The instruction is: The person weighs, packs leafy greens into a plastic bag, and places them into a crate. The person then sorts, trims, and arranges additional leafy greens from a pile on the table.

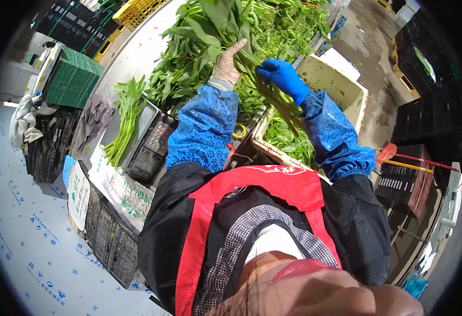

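My left hand, in a pale thin glove, is around a bunch of leafy green stems, thumb stretched along it. In a blue glove, my right hand closes on the lower stems of the same bunch. The bunch hangs above a large pile of greens, its stem ends over a white foam box holding more greens. On the left, a small bundle of greens lies on the tray of a black digital scale.
Yellow scissor handles show near my left sleeve. A grey cloth lies left of the scale. Green crates are stacked at the left. Black crates stand at the right, and a yellow crate at the top left.
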Demonstrator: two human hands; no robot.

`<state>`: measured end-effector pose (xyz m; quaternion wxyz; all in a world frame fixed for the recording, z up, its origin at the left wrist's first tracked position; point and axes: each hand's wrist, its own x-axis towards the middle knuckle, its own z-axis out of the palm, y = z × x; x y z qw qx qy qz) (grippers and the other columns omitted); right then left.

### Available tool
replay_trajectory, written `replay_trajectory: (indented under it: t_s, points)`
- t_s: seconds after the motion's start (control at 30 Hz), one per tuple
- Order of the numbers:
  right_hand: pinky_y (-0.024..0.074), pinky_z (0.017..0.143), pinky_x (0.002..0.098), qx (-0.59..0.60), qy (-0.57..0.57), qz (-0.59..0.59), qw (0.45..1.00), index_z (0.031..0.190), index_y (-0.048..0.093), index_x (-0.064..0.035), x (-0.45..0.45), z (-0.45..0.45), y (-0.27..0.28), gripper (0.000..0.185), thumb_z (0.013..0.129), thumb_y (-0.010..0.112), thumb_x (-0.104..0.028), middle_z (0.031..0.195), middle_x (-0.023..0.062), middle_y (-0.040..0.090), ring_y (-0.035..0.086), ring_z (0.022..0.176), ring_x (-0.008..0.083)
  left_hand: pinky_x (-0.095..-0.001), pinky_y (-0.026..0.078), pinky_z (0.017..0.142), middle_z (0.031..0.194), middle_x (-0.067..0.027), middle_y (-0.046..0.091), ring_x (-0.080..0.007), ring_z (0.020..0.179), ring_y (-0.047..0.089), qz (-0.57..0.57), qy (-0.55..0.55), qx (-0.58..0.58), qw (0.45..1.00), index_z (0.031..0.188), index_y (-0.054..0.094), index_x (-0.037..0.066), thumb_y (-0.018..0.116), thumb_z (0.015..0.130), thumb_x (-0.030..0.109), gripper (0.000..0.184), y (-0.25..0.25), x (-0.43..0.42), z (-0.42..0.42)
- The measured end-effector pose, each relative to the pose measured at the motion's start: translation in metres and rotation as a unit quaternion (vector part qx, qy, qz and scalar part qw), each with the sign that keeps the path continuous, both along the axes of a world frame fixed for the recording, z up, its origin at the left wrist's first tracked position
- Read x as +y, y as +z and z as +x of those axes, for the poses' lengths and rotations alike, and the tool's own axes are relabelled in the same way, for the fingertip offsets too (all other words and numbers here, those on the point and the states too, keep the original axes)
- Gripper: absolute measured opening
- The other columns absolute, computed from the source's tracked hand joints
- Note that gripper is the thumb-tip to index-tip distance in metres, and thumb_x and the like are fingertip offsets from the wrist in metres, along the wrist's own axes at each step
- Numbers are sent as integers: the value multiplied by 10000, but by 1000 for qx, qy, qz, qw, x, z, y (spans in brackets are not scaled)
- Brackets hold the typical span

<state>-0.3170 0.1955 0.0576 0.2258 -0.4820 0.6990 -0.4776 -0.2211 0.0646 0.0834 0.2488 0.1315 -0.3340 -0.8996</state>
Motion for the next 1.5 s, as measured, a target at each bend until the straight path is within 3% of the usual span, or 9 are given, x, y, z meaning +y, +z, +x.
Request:
replay_trajectory:
  t_s: [0.37, 0.5, 0.77, 0.93, 1.07, 1.13, 1.27, 1.37, 1.5]
  points:
    - [453, 540, 283, -17, 126, 239, 963, 829, 635, -27, 75, -65, -2, 294, 738, 614, -305, 656, 105, 604, 568, 569, 147, -371, 446, 799, 949, -95, 597, -223, 892, 559, 28, 41, 38, 998, 971, 568, 23, 579, 733, 104, 252, -21, -37, 20]
    - [467, 584, 292, 182, 151, 268, 934, 894, 627, -42, 75, -90, -5, 321, 743, 609, -324, 742, 114, 622, 590, 626, 178, -368, 444, 804, 952, -99, 597, -229, 884, 561, 24, 22, 58, 998, 986, 561, 13, 567, 726, 91, 272, -15, -33, 22]
    - [452, 671, 305, -35, -4, -135, 990, 991, 578, -50, -2, -20, 9, 314, 766, 601, -268, 914, 105, 611, 579, 791, 166, -365, 435, 829, 997, -124, 580, -246, 918, 551, -3, -35, 41, 999, 1030, 532, -6, 556, 714, 87, 331, -11, -3, 12]
    - [445, 681, 298, -155, -13, -153, 976, 950, 576, -21, -2, -11, 8, 290, 785, 579, -260, 932, 86, 608, 561, 813, 138, -363, 411, 879, 1060, -159, 538, -259, 975, 524, -39, -123, 100, 987, 1087, 481, -39, 520, 724, 107, 393, 0, -4, 12]
    - [445, 674, 289, -114, 99, -51, 987, 899, 573, 5, 28, -51, -11, 297, 781, 577, -267, 882, 89, 615, 573, 769, 139, -366, 376, 926, 1121, -191, 489, -270, 1028, 490, -95, -72, 136, 983, 1125, 432, -70, 490, 728, 113, 441, -1, -23, 15]
    - [448, 661, 293, 45, 130, 202, 970, 886, 589, -26, 49, -57, -6, 276, 781, 562, -280, 827, 94, 621, 586, 721, 159, -364, 367, 934, 1131, -195, 480, -272, 1037, 483, -106, -65, 145, 982, 1127, 426, -74, 488, 726, 109, 445, 2, -29, 20]
    - [453, 650, 288, 239, -51, 146, 959, 895, 602, -21, 67, -41, 1, 235, 780, 579, -225, 794, 80, 621, 575, 684, 136, -357, 354, 948, 1158, -200, 456, -271, 1059, 467, -132, -50, 165, 976, 1134, 413, -79, 483, 722, 91, 451, 5, -32, 18]
    - [456, 635, 285, 43, -41, 91, 994, 920, 605, -40, 49, -10, 23, 244, 775, 584, -235, 797, 108, 622, 584, 657, 161, -347, 358, 942, 1172, -192, 448, -264, 1064, 465, -141, -56, 171, 973, 1140, 409, -74, 483, 721, 73, 450, 4, -20, 8]
    - [458, 594, 276, 216, -35, 7, 976, 912, 608, -36, 20, 12, 13, 244, 781, 582, -240, 776, 104, 624, 580, 622, 149, -332, 376, 922, 1139, -173, 483, -253, 1042, 486, -114, -66, 108, 985, 1125, 436, -67, 492, 738, 57, 410, 3, 3, -1]
